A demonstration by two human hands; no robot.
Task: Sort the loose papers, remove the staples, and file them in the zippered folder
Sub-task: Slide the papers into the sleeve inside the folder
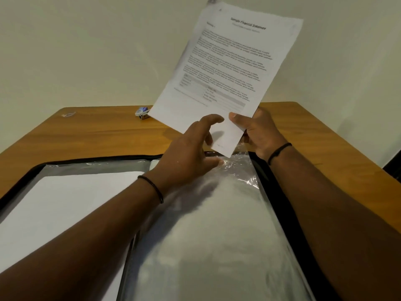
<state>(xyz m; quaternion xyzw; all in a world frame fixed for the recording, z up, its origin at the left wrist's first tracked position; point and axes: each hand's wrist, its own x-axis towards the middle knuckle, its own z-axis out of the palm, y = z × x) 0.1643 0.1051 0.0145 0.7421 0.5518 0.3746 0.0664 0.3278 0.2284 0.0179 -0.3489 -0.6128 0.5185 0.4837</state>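
Lying open across the wooden table (91,135), the zippered folder (280,185) fills the near half of the view, its black zip edge running along the far side and down the right. On the left half of it sits a stack of white papers (65,205). Further back on the table, near the far left corner, lies a small clear scrap (69,114) too faint to identify, and to its right a small blue and white staple remover (142,113) rests by the far edge.

Toward the middle, the left hand (191,148) reaches over the folder with fingers spread and loosely curved; its lower fingers touch the crinkled mouth of a clear plastic sleeve (217,224) that covers the folder's right half, and it does not clearly grasp anything. A dark band circles the wrist.

Right of it, the right hand (260,131) pinches the lower edge of a printed sheet (230,68), thumb on the front, holding it up and tilted against the pale wall, its bottom corner just above the sleeve's opening.
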